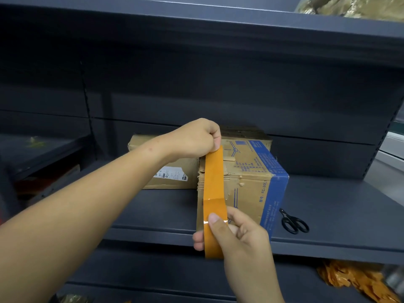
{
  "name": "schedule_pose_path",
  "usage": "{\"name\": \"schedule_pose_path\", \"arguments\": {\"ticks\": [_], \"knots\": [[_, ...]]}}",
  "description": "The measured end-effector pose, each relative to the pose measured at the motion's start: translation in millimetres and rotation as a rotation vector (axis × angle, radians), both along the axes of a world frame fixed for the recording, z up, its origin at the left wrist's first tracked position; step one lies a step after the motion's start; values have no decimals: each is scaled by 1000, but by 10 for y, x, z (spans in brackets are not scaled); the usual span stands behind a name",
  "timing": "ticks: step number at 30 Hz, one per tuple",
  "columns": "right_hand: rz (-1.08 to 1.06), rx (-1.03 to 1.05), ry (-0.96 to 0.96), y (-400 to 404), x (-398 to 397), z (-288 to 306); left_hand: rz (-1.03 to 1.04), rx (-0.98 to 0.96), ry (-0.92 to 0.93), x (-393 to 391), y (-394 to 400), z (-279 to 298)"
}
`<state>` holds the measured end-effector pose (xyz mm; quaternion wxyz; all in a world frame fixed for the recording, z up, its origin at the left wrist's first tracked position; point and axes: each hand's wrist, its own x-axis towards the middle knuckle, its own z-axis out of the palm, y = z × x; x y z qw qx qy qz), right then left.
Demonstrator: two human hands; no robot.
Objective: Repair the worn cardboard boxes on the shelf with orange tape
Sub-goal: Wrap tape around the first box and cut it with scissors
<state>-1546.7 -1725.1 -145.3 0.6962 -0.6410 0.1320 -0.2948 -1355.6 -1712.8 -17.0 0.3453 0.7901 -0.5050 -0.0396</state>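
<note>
— Where's the tape right now?

— Stretched between both hands, in front of the box. The left hand pinches the top end, fingers curled tight on it, up above the box's top edge. The right hand pinches the bottom end, thumb on the face of the strip and fingers behind, down in front of the shelf lip.

— So the strip runs up and down?

— Yes, its long axis is near upright, leaning a touch to the right at the top. It lines up with the box's torn left corner, where the cardboard looks chewed.

— Is it stuck on yet?

— I can't tell for certain. It looks to hang just in front of the corner, maybe touching midway. The lower end clearly reaches below the box's bottom edge.

— Which hand is nearer the box?

— The left, I'd say; it sits right at the top edge. The right is out nearer to us, off the box face. My guess is the top gets pressed down first, then the strip is smoothed downward along that corner.

— Anything else about?

— Scissors lie on the shelf just right of the box, and a second box sits behind on the left.
</note>
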Motion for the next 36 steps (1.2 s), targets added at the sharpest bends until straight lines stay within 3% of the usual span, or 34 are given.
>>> {"name": "schedule_pose_path", "arguments": {"ticks": [21, 26, 32, 36], "knots": [[3, 39, 32, 12, 35, 11, 40, 6, -69, 23, 15, -148], [-11, 31, 32, 10, 67, -58, 41, -99, -89, 54, 69, -307], [-10, 60, 45, 5, 93, -116, 193, -269, -54, 150, 175, -472], [-13, 34, 42, -24, 87, -118, 70, -250, 42, 109, 392, -568]]}}
